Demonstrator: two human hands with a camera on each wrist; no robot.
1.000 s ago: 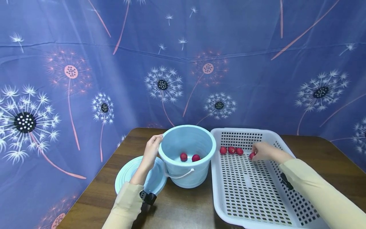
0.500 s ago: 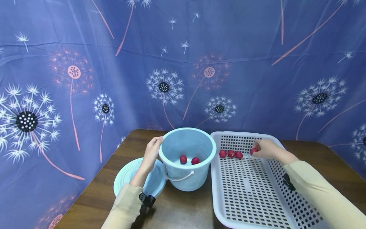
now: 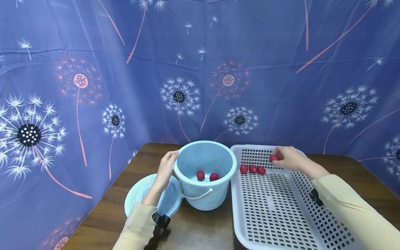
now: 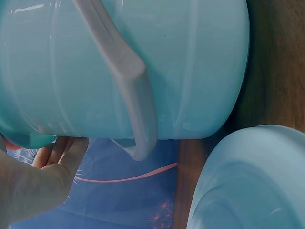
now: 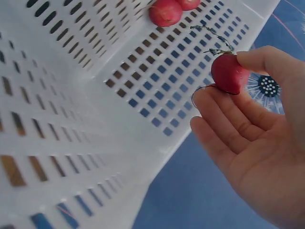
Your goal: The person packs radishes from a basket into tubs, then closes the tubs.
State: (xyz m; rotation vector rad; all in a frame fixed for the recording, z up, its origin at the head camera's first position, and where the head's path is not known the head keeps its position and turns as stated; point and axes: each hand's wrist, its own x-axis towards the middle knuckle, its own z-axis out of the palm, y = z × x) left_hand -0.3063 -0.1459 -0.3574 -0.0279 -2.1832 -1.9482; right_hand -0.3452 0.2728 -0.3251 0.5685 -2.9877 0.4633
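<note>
My right hand (image 3: 290, 159) pinches a red radish (image 5: 228, 72) between thumb and fingers, lifted above the far end of a white perforated basket (image 3: 236, 205). In the right wrist view the radish shows thin withered stalks and a root. Three more radishes (image 3: 252, 169) lie in a row on the basket floor, left of that hand. A light blue bucket (image 3: 206, 198) stands left of the basket with two radishes (image 3: 200, 175) visible at its bottom. With its fingers curled at the rim, my left hand (image 3: 166, 168) grips the bucket's left side.
A light blue round lid (image 3: 134, 198) lies on the brown wooden table (image 3: 200, 229) under the left forearm. The bucket's white handle (image 4: 131, 76) hangs down its front side. Behind the table hangs a blue dandelion-print cloth (image 3: 200, 114).
My right hand picked up the radish from the basket floor and raised it, shifting slightly left over the last half second. My left hand stays on the bucket rim.
</note>
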